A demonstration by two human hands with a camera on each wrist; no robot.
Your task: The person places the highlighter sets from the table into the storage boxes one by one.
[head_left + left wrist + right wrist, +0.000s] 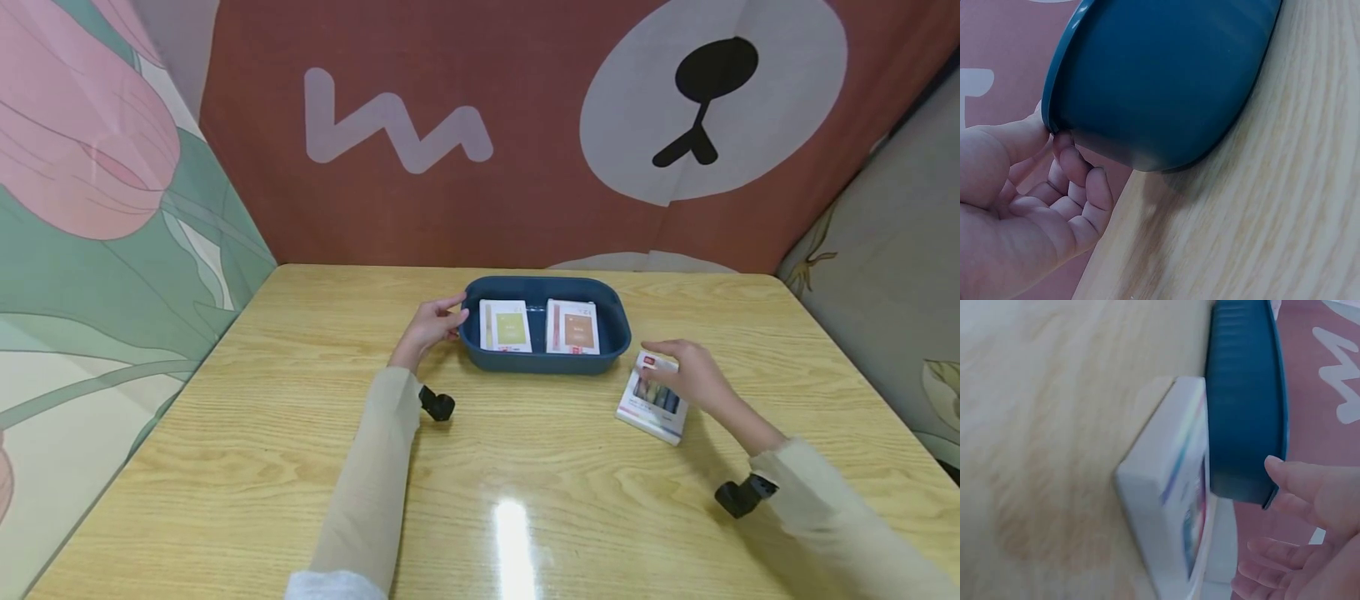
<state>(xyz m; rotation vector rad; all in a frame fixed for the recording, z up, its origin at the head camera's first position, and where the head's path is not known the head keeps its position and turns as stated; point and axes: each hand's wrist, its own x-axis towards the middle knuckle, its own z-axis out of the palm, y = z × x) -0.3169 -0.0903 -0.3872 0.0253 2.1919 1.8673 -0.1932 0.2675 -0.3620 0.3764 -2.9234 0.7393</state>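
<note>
A dark blue plastic basin [540, 363] stands near the back of the table. My left hand [429, 332] pinches its left rim, thumb on top and curled fingers beneath, as the left wrist view shows close up. Inside the basin lie two flat white boxes side by side, one with a yellow-green panel [512, 328], the other with an orange-brown panel [580, 330]. To the right of the basin, a white box with a picture of coloured sticks [651, 414] lies on the table. Over its upper end hovers my right hand [699, 377], fingers loosely spread, holding nothing.
The wooden table [262, 433] ends at a brown cloth wall [525, 200] with a bear print. Patterned cloths hang at the left [90, 333] and right [885, 275] sides. A small black camera is strapped on each wrist.
</note>
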